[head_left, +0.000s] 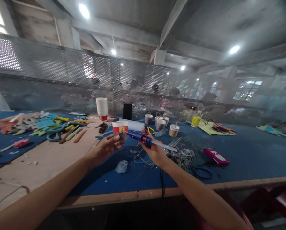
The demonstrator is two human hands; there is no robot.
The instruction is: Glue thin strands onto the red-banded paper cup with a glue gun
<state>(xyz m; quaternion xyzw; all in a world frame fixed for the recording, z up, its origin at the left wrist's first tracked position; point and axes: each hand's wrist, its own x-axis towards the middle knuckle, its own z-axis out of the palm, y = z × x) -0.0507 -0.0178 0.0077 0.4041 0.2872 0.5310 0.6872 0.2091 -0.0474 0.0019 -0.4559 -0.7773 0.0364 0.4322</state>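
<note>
Between the thumb and fingers of my left hand [109, 142] is a small paper cup [120, 127], red and white with a gold label. Its lower part is partly covered by my fingers. My right hand [154, 153] grips a blue hot glue gun [139, 136], from whose back end a pale glue stick [167, 146] sticks out. The gun's nozzle points left and meets the cup's side in the view; whether it touches I cannot tell. Beneath my right hand a black cord [161, 182] runs down over the table's front edge.
A tangle of grey string [184, 156] lies right of my right hand. Behind it stand several small wrapped cups [160, 124]. A stack of paper cups [101, 108], a black phone [127, 111] and scissors [54, 132] are farther back and left. A magenta box [216, 156] lies right.
</note>
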